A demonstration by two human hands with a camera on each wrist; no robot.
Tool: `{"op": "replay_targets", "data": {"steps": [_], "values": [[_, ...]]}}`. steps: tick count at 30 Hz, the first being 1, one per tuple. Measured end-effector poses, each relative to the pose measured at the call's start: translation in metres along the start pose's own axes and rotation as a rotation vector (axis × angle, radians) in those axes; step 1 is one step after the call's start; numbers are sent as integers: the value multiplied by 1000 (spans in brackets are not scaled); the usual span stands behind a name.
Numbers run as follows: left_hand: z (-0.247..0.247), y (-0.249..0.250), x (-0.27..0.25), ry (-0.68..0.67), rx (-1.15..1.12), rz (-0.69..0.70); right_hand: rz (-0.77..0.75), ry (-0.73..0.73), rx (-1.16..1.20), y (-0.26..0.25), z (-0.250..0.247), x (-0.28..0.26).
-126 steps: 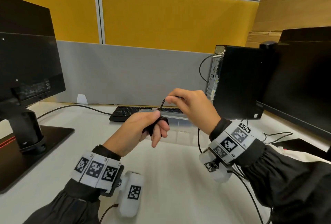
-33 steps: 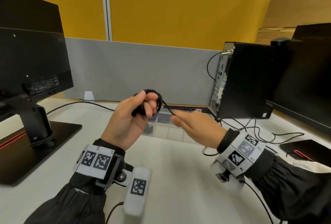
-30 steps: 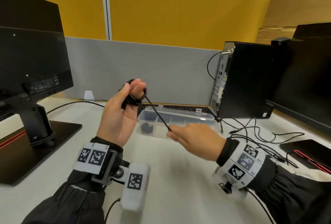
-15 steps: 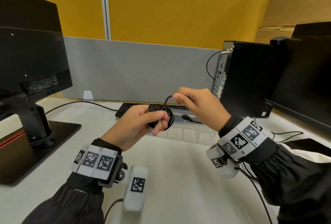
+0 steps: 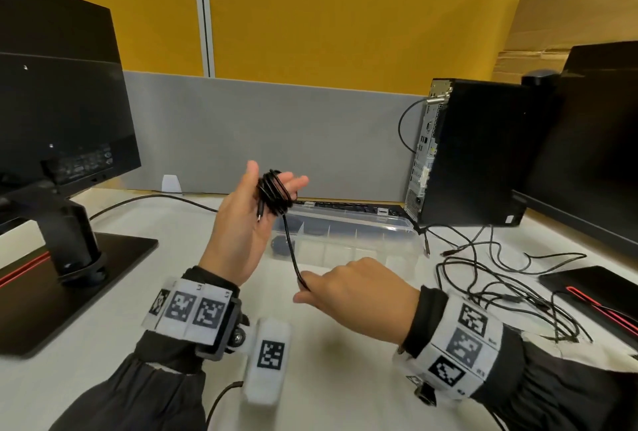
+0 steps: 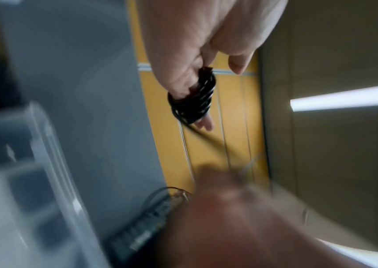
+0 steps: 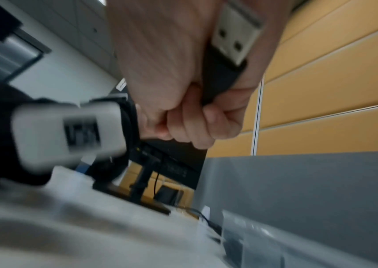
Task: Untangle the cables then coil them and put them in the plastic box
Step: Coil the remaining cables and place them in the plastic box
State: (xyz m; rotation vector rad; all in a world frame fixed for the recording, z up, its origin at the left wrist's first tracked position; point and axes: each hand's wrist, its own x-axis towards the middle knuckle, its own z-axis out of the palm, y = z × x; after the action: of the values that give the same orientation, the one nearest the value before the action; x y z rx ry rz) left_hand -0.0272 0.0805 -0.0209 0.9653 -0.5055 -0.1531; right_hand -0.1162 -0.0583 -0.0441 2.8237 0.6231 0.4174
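Note:
My left hand is raised, palm towards me, fingers straight. A black cable coil is wound round those fingers; the left wrist view shows the same coil ringing them. One small plug lies across the palm. The cable's free length runs taut down to my right hand, which pinches it low over the desk. In the right wrist view the curled fingers grip the black USB plug. The clear plastic box stands behind, with a dark coil in its left compartment.
A tangle of loose black cables lies on the white desk at right. A keyboard sits behind the box. A monitor on a black base stands left; a PC tower and second monitor stand right.
My right hand dropped from above the coil down towards me, drawing the cable end taut. My left hand rose and turned palm up, fingers now straightened inside the coil.

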Motion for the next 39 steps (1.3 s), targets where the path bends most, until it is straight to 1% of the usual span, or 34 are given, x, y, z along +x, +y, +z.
{"op": "replay_targets", "data": {"steps": [2,3,4,5,6,7,8,10,11,12,14,17,18,20,22,25,28,31,33,35,37,39], "values": [[-3,-6,1,-12,293,14,-18,95,39,0,-6,1],[-5,-10,2,-31,414,22,-24,113,42,4,-11,1],[-6,-11,2,-56,508,3,-17,168,42,7,-20,1],[-6,-12,1,-91,571,-41,34,230,30,10,-29,0],[-4,-12,-1,-156,603,-86,108,310,37,15,-36,0],[-3,-12,-3,-249,601,-117,178,367,87,21,-41,1],[0,-12,-7,-345,578,-137,218,416,166,31,-41,2],[6,-11,-14,-488,518,-156,265,511,475,51,-35,4],[9,-12,-16,-528,480,-169,308,564,631,56,-32,4],[12,-12,-19,-560,433,-181,348,579,775,58,-29,3],[14,-14,-21,-571,333,-213,394,511,1044,53,-22,-1],[19,-17,-25,-485,139,-284,418,276,1410,40,-12,-8],[20,-19,-25,-460,96,-298,412,214,1502,37,-10,-10],[22,-23,-25,-422,104,-293,395,130,1629,35,-7,-15],[23,-29,-23,-375,174,-282,376,82,1673,31,-2,-18],[23,-37,-21,-333,333,-280,342,103,1669,28,12,-22],[21,-44,-19,-261,422,-274,405,116,1629,27,18,-24],[17,-48,-16,-199,480,-252,416,125,1628,27,18,-23],[17,-51,-16,-229,553,-192,450,147,1622,26,17,-22],[17,-54,-17,-289,646,-156,492,179,1633,29,19,-23],[18,-54,-18,-361,698,-190,534,199,1646,32,21,-24],[21,-50,-20,-406,717,-230,542,206,1639,33,24,-25]]}}
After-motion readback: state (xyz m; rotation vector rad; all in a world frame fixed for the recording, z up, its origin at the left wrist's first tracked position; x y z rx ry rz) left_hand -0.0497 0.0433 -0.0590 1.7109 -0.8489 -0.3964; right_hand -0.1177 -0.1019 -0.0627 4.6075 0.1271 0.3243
